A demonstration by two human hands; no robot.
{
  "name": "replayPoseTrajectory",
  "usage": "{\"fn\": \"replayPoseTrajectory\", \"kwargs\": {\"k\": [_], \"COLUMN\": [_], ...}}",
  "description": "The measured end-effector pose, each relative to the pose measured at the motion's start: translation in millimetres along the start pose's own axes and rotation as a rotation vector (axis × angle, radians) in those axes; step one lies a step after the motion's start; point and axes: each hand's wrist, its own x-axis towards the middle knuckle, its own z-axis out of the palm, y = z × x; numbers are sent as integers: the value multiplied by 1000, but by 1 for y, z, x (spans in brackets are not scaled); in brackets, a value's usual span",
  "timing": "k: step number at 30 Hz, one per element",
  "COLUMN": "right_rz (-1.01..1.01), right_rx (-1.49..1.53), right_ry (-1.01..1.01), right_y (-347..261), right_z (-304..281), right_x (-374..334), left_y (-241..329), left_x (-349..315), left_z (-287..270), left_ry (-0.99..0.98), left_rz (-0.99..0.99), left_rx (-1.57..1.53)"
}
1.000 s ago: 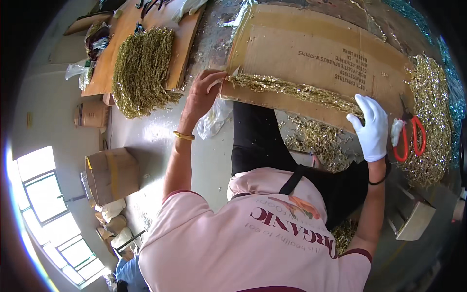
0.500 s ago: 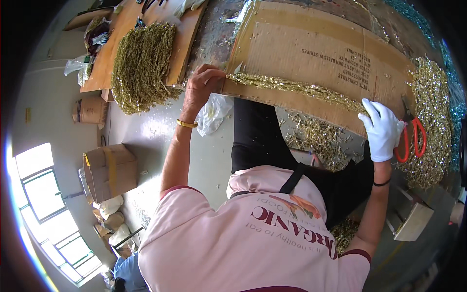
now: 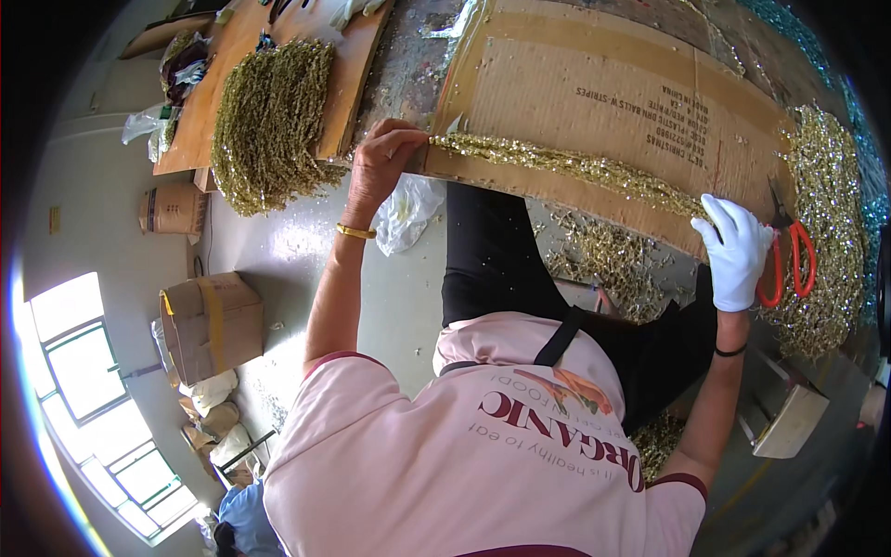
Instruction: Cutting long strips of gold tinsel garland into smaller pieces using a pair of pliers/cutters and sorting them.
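Note:
A bundle of gold tinsel strands [image 3: 557, 163] stretches along the near edge of a flattened cardboard sheet [image 3: 594, 70]. My bare left hand [image 3: 382, 160] pinches its left end, thumb and fingertips pressed together. At the other end, my right hand [image 3: 738, 249], in a white glove, has its thumb and fingers closed on the strands; the glove partly hides the grip. Just right of the glove lie scissors with red handles [image 3: 800, 265], blades pointing away from me. They rest against a thick pile of gold tinsel [image 3: 826, 223].
Another gold tinsel heap [image 3: 269, 121] hangs over a wooden board [image 3: 357, 65] at the left. Blue tinsel [image 3: 789, 32] lies along the far right. Loose gold scraps [image 3: 613, 251] are below the cardboard's edge. A clear plastic bag [image 3: 408, 213] and a cardboard box [image 3: 212, 327] are lower left.
My gloved right hand has shifted slightly right and toward me, with the tinsel's right end following. My left hand keeps its pinch, almost unmoved.

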Motion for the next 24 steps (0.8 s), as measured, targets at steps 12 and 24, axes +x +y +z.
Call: {"fn": "replayPoseTrajectory", "kwargs": {"k": [12, 24], "right_rz": [13, 283], "right_rx": [24, -81], "right_ry": [36, -36], "right_y": [2, -4], "right_z": [5, 0], "right_x": [2, -5], "left_y": [-7, 228], "left_x": [1, 73], "left_z": [-13, 174], "left_ry": [-1, -243], "left_rz": [-121, 486], "left_rx": [12, -388]}}
